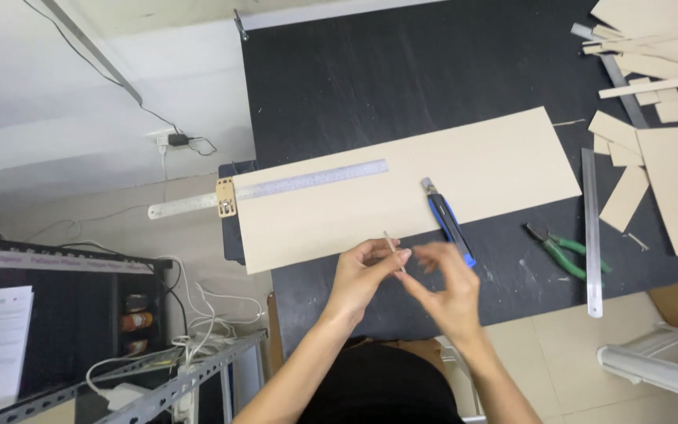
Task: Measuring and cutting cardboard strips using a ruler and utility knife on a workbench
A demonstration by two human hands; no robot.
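My left hand (364, 273) pinches a thin, short wooden stick (393, 249) between thumb and fingers, just over the near edge of a long beige board (464, 169) lying on the black table (402, 71). My right hand (446, 289) is blurred, right beside the left, its fingers curled toward the stick; whether it touches the stick I cannot tell. A blue and black utility knife (447, 221) rests on the board just beyond my right hand. A steel ruler (276, 188) with a wooden stop lies along the board's left part and sticks out past the table edge.
Green-handled pliers (565, 250) and a long metal straightedge (591, 235) lie to the right. Several beige board offcuts (668, 118) pile at the far right. At left are a metal shelf (158, 385), cables and a white wall.
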